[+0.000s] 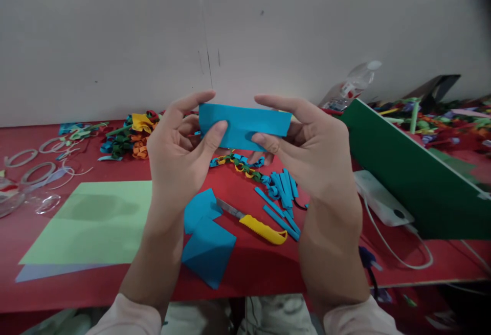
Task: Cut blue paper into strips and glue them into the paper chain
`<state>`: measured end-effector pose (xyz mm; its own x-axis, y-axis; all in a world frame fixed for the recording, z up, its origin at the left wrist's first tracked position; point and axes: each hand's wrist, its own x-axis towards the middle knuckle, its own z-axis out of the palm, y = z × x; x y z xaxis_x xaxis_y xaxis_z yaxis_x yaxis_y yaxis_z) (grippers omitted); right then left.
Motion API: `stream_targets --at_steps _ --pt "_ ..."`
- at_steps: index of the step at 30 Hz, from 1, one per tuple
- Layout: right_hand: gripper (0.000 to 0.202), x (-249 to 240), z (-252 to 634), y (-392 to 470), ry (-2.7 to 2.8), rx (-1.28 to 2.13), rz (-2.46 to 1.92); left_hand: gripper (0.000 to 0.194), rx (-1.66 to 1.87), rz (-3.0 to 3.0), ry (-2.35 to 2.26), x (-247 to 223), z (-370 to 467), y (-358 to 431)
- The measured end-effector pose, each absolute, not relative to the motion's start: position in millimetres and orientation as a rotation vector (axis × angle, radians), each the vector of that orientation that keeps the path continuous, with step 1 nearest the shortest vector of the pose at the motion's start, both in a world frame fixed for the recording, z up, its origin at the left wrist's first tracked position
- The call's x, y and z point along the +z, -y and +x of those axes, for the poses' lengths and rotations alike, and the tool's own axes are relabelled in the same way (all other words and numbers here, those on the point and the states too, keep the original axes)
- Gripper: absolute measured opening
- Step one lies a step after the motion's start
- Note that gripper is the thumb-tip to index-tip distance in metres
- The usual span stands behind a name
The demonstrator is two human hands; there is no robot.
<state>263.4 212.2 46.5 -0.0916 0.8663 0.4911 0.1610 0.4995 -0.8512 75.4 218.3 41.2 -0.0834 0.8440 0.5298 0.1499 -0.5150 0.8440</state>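
A blue strip of paper (pixel 241 120) is held up level above the table between both hands. My left hand (pixel 180 146) pinches its left end, thumb on the near face and fingers behind. At the other end, my right hand (pixel 307 140) grips it the same way, index finger raised along the top. Below lie a yellow utility knife (pixel 261 228) with its blade out, blue paper pieces (pixel 210 253) and several narrow blue strips (pixel 282 189). A paper chain (pixel 245 163) of blue, yellow and green links runs behind them, partly hidden by the hands.
Light green sheets (pixel 92 222) lie at left, near rolls of tape (pixel 38 172). Colourful paper chains (pixel 130 138) are heaped behind. To the right, a dark green board (pixel 418 176) leans beside a white power strip (pixel 383 199). A plastic bottle (pixel 353 87) rests against the white partition (pixel 291 33).
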Motion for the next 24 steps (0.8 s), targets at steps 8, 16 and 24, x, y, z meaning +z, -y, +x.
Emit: stream_targets --at_steps 8,16,24 --pt "0.048 46.9 259.6 -208.0 1.637 0.704 -0.877 0.044 1.618 1.655 -1.060 40.8 68.7 -219.9" --pt "0.042 47.9 258.8 -207.3 1.608 0.716 -0.937 0.045 1.612 1.661 -1.064 40.1 66.2 -222.3" --pt "0.029 45.4 259.4 -212.9 1.587 0.808 -0.952 0.027 1.646 1.661 -1.026 38.0 66.8 -227.3"
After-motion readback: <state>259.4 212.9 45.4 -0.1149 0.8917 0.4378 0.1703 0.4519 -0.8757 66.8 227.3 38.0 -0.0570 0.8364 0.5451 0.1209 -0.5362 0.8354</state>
